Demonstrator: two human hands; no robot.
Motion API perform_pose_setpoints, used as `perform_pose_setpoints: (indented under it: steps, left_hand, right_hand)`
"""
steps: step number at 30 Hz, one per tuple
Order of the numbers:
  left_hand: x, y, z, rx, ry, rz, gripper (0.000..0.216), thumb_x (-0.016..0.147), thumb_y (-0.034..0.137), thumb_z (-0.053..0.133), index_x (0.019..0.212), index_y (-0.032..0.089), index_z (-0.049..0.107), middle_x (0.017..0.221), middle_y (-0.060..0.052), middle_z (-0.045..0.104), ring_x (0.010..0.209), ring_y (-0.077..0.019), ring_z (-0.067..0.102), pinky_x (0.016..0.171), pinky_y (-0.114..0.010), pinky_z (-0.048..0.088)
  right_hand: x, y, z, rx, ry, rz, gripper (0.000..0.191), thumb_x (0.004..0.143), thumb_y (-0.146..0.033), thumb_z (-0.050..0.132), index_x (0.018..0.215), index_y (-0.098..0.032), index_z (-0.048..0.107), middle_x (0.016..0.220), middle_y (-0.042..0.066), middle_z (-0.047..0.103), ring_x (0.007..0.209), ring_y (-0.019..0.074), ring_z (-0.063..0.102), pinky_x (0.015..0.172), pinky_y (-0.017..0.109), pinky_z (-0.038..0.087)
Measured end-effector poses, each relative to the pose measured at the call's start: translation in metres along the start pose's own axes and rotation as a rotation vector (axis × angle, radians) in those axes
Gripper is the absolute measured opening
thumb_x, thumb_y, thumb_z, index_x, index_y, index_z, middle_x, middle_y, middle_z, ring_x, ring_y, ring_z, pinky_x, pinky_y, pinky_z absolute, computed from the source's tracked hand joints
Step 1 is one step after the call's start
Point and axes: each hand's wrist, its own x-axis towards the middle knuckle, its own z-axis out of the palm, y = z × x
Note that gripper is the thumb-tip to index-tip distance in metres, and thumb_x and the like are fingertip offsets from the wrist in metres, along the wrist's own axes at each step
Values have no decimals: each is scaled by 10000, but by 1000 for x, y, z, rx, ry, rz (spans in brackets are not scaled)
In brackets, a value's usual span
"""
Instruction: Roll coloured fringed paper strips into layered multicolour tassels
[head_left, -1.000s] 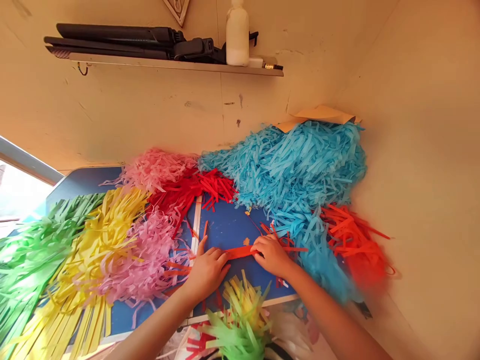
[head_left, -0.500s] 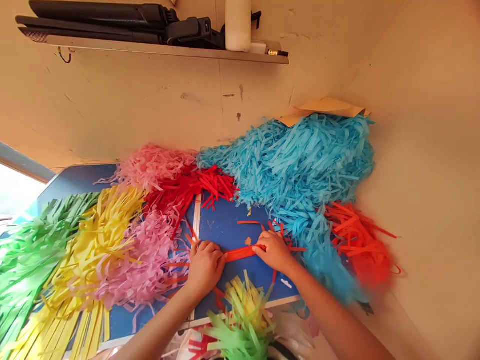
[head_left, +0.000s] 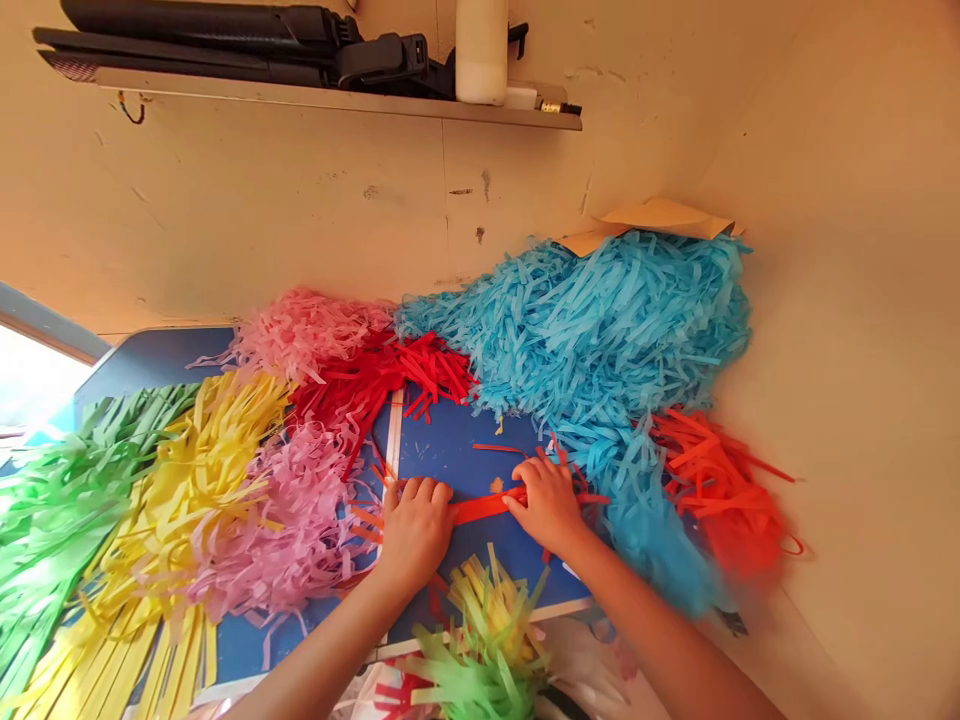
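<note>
A strip of red tissue paper (head_left: 481,508) with fringed ends stretches between my two hands, just above the blue table (head_left: 442,440). My left hand (head_left: 417,520) closes over its left end, knuckles up, and red fringes stick out beyond the fingers. At the other end, my right hand (head_left: 546,500) pinches the strip between thumb and fingers, with more red fringe spreading past it. Closest to my body, a yellow and green tissue tassel (head_left: 495,630) stands below the strip. One thin red shred (head_left: 496,447) lies on the table beyond my hands.
Left lie fringed paper heaps: green (head_left: 67,510), yellow (head_left: 195,460), lilac (head_left: 292,520), pink (head_left: 307,330) and dark red (head_left: 360,390). A big light-blue heap (head_left: 600,320) leans against the wall, with an orange-red bunch (head_left: 720,480) to its right. Above hangs a shelf (head_left: 337,95) bearing black gear.
Both hands keep hold of the red strip. My left hand has turned slightly, its fingers flatter over the strip, and the fringe beside it has shifted. The paper heaps stay put.
</note>
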Motion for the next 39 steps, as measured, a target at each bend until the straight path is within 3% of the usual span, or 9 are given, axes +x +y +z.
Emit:
perform_pose_setpoints:
  steps: [5, 9, 12, 15, 20, 24, 28, 34, 39]
  left_hand:
    - [-3, 1, -1, 65, -49, 310, 215, 924, 139, 498, 945, 260, 674, 978, -57, 693, 1073, -271, 539, 1087, -515, 255]
    - [-1, 7, -6, 55, -66, 320, 139, 877, 207, 559, 948, 209, 679, 935, -80, 697, 1089, -291, 537, 1133, -555, 197]
    - [1, 11, -8, 50, -52, 288, 156, 854, 257, 594, 964, 192, 683, 944, -91, 702, 1104, -300, 540, 1142, -561, 194]
    - [3, 11, -3, 61, -19, 267, 143, 878, 189, 556, 920, 188, 692, 908, -89, 711, 1065, -287, 570, 1133, -557, 216]
    - [2, 4, 8, 82, 76, 275, 260, 932, 115, 474, 865, 210, 706, 850, -62, 731, 995, -283, 610, 1085, -601, 243]
    - [-4, -5, 10, 28, 112, 297, 261, 914, 100, 511, 942, 250, 723, 942, -38, 756, 993, -289, 621, 1059, -596, 261]
    - [-10, -11, 8, -76, 142, 232, 244, 952, 180, 514, 944, 283, 735, 940, -5, 770, 929, -255, 645, 1017, -543, 293]
    - [-5, -10, 7, -180, 116, 92, 252, 964, 326, 530, 854, 278, 751, 897, -6, 769, 888, -229, 657, 998, -521, 289]
    - [-1, -4, 7, -150, 63, 20, 267, 961, 297, 519, 820, 257, 742, 879, -12, 761, 898, -235, 650, 970, -512, 301]
  right_hand:
    - [-4, -7, -12, -76, -90, -458, 56, 891, -265, 634, 921, -229, 665, 1084, 48, 696, 1002, 238, 543, 955, 462, 269]
    - [3, -5, -7, -127, -104, -541, 171, 953, -218, 525, 858, -196, 665, 1011, 63, 717, 919, 208, 558, 893, 428, 300]
    - [12, -3, -2, -98, -98, -513, 188, 932, -178, 534, 798, -196, 665, 924, 37, 727, 879, 190, 566, 870, 405, 298]
    - [17, -6, -2, -105, -74, -435, 148, 882, -173, 589, 755, -194, 661, 835, 12, 719, 840, 181, 569, 858, 398, 297]
    - [14, -11, -4, -188, -54, -439, 171, 885, -372, 637, 943, -215, 673, 988, 39, 707, 986, 225, 539, 885, 413, 295]
    - [8, 4, -1, -122, -59, -433, 163, 967, -275, 556, 889, -229, 692, 917, 17, 715, 911, 193, 534, 843, 387, 291]
    - [3, 25, 0, -6, -32, -302, 127, 920, -292, 668, 831, -228, 732, 862, 16, 716, 877, 187, 550, 836, 380, 285]
    - [9, 33, -2, 114, -77, -213, 113, 882, -303, 723, 786, -245, 740, 824, -8, 701, 856, 175, 586, 824, 348, 318]
    - [14, 30, -2, 132, -120, -123, 163, 888, -290, 698, 735, -237, 716, 827, -7, 699, 877, 182, 596, 818, 340, 337]
